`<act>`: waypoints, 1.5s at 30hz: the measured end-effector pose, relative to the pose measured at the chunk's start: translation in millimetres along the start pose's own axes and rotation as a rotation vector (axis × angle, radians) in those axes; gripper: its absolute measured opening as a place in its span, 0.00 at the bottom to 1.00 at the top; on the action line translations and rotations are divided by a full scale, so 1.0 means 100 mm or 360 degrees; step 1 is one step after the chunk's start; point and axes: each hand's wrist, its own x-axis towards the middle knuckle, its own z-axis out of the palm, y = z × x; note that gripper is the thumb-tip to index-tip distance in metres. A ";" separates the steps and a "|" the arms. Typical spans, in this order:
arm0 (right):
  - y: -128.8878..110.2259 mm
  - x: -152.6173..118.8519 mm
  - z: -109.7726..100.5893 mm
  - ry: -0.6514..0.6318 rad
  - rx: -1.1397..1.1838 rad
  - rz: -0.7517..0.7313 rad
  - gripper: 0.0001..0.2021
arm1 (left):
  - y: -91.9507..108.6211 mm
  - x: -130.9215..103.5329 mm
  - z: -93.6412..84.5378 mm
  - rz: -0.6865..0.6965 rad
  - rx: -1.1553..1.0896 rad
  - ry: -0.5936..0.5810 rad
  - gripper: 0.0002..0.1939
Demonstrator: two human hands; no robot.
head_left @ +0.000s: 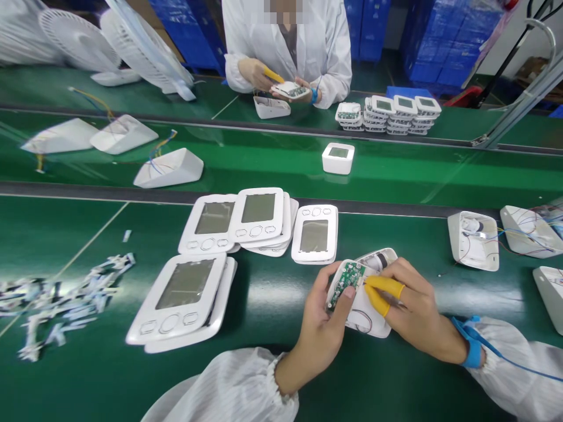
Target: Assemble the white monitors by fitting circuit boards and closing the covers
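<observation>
My left hand (325, 319) grips a small white device panel with a green circuit board (349, 281) on its back, its thumb pressed on the board's lower edge. My right hand (409, 302) wears yellow finger cots on two fingers. Those fingertips pinch together at the board's right edge; what they hold is too small to tell. Below the panel lies a white housing (367, 325), partly covered by both hands, with a thin wire inside it and a motor-like part at its upper end. A blue strap (472, 343) with a cord circles my right wrist.
White front panels with grey screens (182, 293) lie stacked at left and centre. Torn strips (74, 299) are heaped far left. Wired white housings (475, 240) stand at right. Across the green conveyor (264, 158), a co-worker (288, 53) holds a similar board beside stacked units (387, 114).
</observation>
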 end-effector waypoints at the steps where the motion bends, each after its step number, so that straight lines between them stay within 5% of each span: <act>1: 0.00 0.00 0.01 0.0011 0.0004 -0.0004 0.11 | 0.00 0.00 0.00 -0.0002 0.0010 0.0000 0.18; 20: 0.02 -0.04 0.05 0.0009 0.0006 0.0005 0.09 | 0.02 -0.02 -0.01 -0.0028 0.0110 -0.0022 0.15; 30: 0.04 -0.13 0.12 0.0002 0.0152 0.0077 0.10 | 0.02 -0.04 0.01 0.0152 0.0248 -0.0083 0.16; 39: -0.01 0.00 -0.05 -0.0137 0.0227 0.0123 0.07 | 0.13 -0.03 -0.07 0.0372 0.0500 -0.0171 0.20; 45: -0.08 -0.09 0.08 0.0042 0.0145 0.0115 0.08 | 0.08 -0.05 -0.02 0.0489 0.0572 -0.0078 0.18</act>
